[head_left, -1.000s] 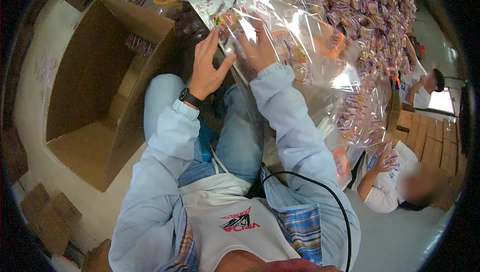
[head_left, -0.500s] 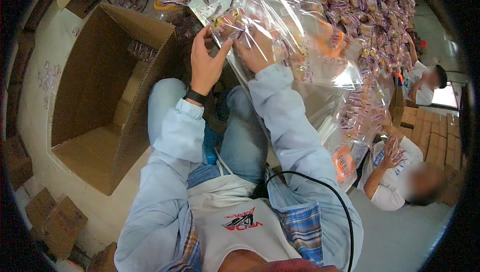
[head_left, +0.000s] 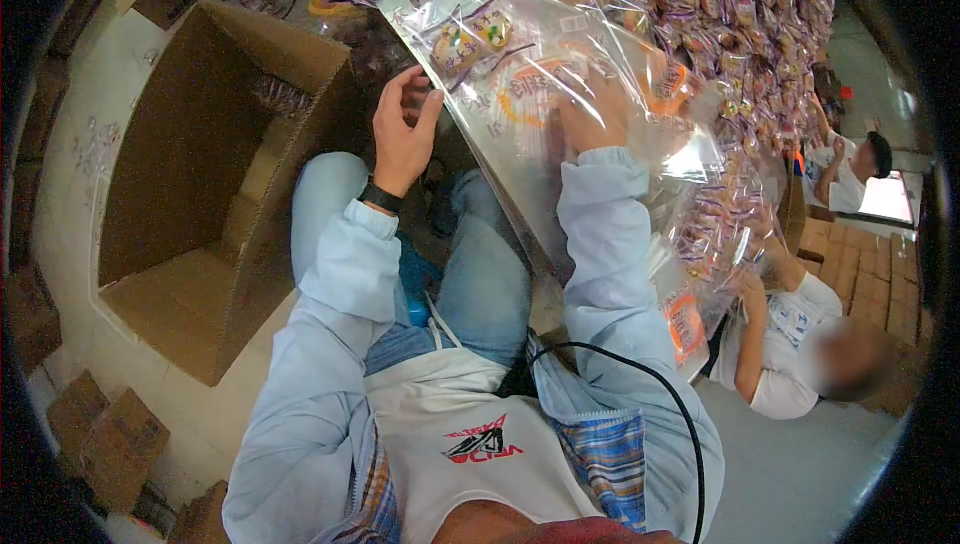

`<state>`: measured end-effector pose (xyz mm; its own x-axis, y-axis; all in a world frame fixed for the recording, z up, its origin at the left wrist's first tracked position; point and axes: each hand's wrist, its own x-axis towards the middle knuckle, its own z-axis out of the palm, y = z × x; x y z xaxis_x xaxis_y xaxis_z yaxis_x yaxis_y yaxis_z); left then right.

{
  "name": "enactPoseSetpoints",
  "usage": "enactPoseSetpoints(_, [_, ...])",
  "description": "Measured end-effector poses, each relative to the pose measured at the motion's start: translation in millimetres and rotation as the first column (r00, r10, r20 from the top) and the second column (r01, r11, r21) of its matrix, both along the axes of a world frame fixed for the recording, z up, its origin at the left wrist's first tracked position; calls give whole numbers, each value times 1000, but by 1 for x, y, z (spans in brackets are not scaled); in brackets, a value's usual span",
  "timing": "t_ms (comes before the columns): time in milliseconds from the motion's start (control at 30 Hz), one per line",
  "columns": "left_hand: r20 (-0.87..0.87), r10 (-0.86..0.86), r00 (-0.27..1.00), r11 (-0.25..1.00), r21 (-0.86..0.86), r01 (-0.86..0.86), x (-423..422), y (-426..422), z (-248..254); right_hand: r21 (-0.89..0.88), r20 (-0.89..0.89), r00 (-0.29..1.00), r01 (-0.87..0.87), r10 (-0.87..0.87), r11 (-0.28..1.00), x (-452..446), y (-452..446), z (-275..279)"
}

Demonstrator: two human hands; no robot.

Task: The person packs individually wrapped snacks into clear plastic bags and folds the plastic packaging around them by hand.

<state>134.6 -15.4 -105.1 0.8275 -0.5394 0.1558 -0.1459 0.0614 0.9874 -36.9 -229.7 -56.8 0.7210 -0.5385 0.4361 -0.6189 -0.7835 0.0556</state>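
Observation:
My left hand [head_left: 405, 134] is beside the table's near edge, thumb apart from the loosely bent fingers, with nothing in it. Smeared by motion, my right hand [head_left: 597, 112] is over the table among clear plastic bags; its fingers do not show plainly. Between the two hands lies a clear bag with orange print [head_left: 535, 84]. A wrapped snack packet [head_left: 455, 49] sits close to the table edge, with a second wrapped packet [head_left: 492, 28] right behind it. Whether these two lie inside the bag or under it, I cannot tell.
A large open cardboard box [head_left: 190, 194] stands to my left, some packets inside. Many wrapped snacks [head_left: 700, 4] cover the far table. At the right, a co-worker in a white shirt [head_left: 785, 344] handles filled bags [head_left: 715, 229]. A black cable [head_left: 690, 414] crosses my right sleeve.
My right hand has moved right, away from the wrapped packets, onto the bags. The left hand has drawn back slightly from the packets, which now lie on the table side.

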Motion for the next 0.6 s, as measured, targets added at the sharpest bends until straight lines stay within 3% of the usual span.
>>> enactPoseSetpoints(33, [-5, 1, 1000, 1000, -11, -1, 1, 1, 0, 233, 152, 987, -84, 49, 969, 4, 2, 4])
enactPoseSetpoints(100, [-19, 3, 1000, 999, -34, -4, -1, 4, -2, 601, 441, 897, -321, 31, 732, 13, 9, 11])
enactPoseSetpoints(200, [-68, -10, 998, 999, -50, 6, 0, 6, -7, 563, 628, 776, -404, -55, 721, 33, 19, -3])
enactPoseSetpoints(233, [-76, -31, 997, 997, -70, 26, 1, 6, -9, 637, 604, 780, -348, -165, 688, 37, 30, 7])
enactPoseSetpoints(333, [-93, -90, 992, 991, -104, 80, 2, 5, -11, 583, 799, 499, -511, -335, 631, 63, 35, 1])
enactPoseSetpoints(400, [-91, -129, 987, 987, -108, 119, 5, -1, -3, 687, 697, 411, -619, -588, 381, 64, 39, 5])
enactPoseSetpoints(467, [-63, -79, 995, 995, -71, 74, 10, -5, 6, 653, 550, 355, -747, -756, 125, 63, 31, 0])
enactPoseSetpoints(533, [-48, -8, 999, 999, -40, 6, 10, -2, 24, 599, 719, 486, -796, -497, 88, 52, 23, -22])
enactPoseSetpoints(600, [80, -8, 997, 998, 70, 3, 12, 3, 27, 629, 740, 580, -776, -340, 45, 48, 19, -26])
